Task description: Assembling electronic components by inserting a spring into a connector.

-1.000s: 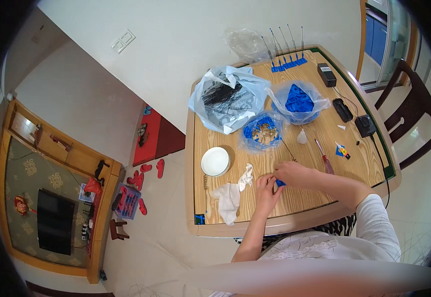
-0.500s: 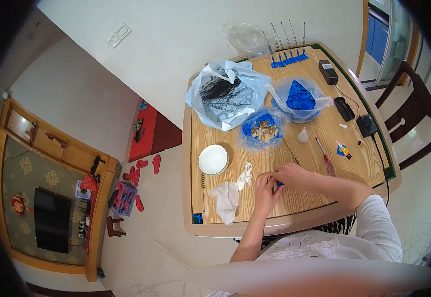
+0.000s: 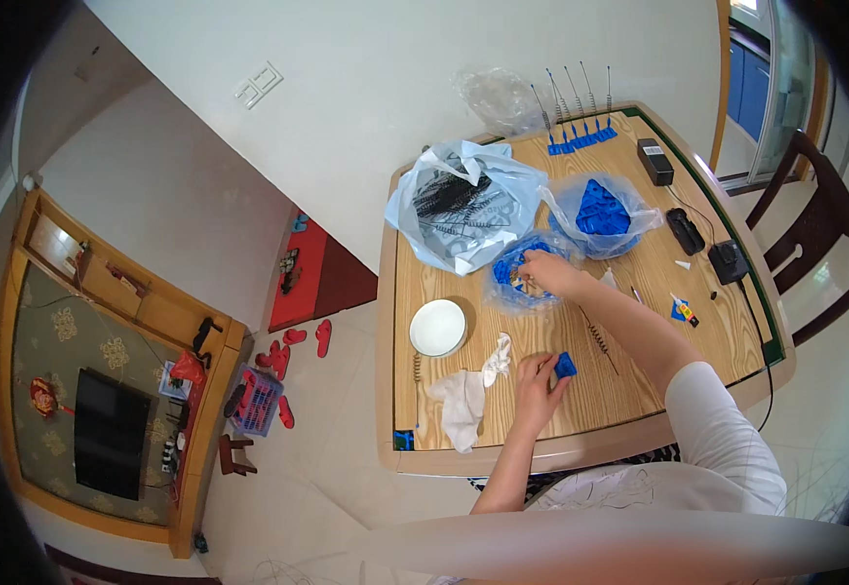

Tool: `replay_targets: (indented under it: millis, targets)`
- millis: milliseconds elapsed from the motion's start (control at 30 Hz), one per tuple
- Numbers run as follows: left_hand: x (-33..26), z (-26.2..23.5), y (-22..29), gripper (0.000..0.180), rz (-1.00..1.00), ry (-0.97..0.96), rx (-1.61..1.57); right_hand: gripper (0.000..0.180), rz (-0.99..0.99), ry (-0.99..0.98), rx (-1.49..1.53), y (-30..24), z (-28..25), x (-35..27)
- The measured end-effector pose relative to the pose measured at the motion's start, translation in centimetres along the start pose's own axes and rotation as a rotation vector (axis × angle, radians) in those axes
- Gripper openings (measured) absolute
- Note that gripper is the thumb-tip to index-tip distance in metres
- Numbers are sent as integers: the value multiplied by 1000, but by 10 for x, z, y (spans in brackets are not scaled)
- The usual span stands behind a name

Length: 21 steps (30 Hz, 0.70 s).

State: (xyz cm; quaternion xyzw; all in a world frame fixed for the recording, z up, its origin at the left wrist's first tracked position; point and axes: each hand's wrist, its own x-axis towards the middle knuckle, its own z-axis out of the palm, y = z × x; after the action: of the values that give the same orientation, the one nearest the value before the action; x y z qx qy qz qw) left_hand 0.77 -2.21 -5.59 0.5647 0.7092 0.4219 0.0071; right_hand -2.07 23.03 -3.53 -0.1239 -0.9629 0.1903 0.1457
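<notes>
My left hand (image 3: 536,398) rests low over the table, thumb and fingers pinching a small blue plastic block (image 3: 566,366). My right hand (image 3: 551,273) reaches into a clear bag (image 3: 504,295) lined with blue that holds small brass-coloured parts (image 3: 522,283). Its fingertips are drawn together among these parts; whether one is between them is hidden. On the wood near the left hand lies a thin dark rod with a coil spring (image 3: 598,339). Beneath the right forearm a screwdriver (image 3: 636,294) is mostly covered.
Behind stand a bag of black springs (image 3: 454,200) and a bag of blue pieces (image 3: 602,208). Several springs on blue bases (image 3: 582,139) line the far edge. A white bowl (image 3: 438,328) and cloth (image 3: 461,408) lie left; a black adapter (image 3: 729,261) and glue tube (image 3: 684,311) right.
My right hand has left the left hand and moved forward into the bag of brass-coloured parts. The blue block now shows in my left hand. The view has shifted slightly.
</notes>
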Motion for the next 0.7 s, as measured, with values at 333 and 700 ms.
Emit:
replay_targets:
  millis: [333,700]
  targets:
    - [0,3,-3,41,5,26,-16,12,-227,-95,-184,1,-3,6]
    - [-1,2,-2,42,5,20,-2,16,62,-228,-200,4,-3,7]
